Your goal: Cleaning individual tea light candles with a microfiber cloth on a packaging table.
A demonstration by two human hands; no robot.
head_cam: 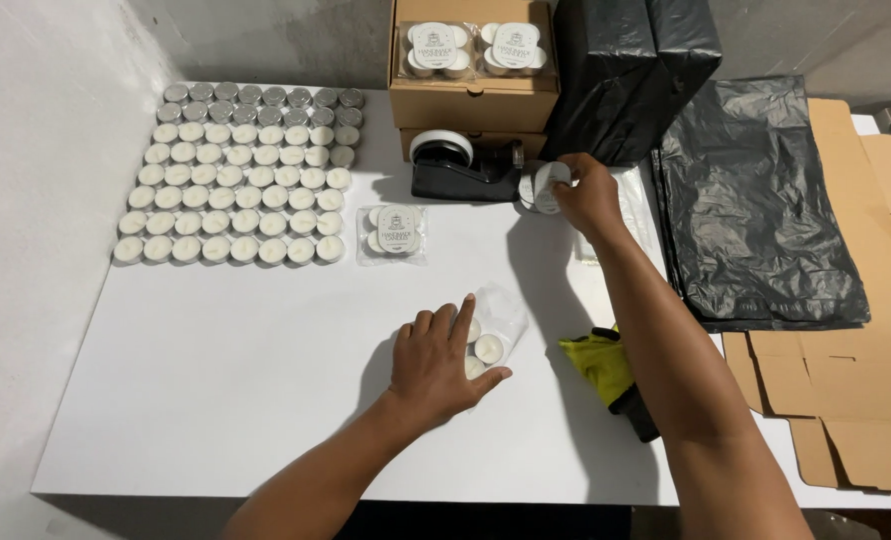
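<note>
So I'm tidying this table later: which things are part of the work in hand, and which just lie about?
In use:
- left hand on clear bag of tealights
- right hand at round sticker roll
- tape dispenser
- rows of tealights
- sealed labelled pack
- open box of packs

Lying about:
- black plastic bags
- flat cardboard
- yellow glove

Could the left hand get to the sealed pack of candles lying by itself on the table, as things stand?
Probably yes. The left hand rests on a clear bag of candles, and the sealed pack lies a short way beyond it on bare white table, nothing between them. It would have to let go of the bag first.
</note>
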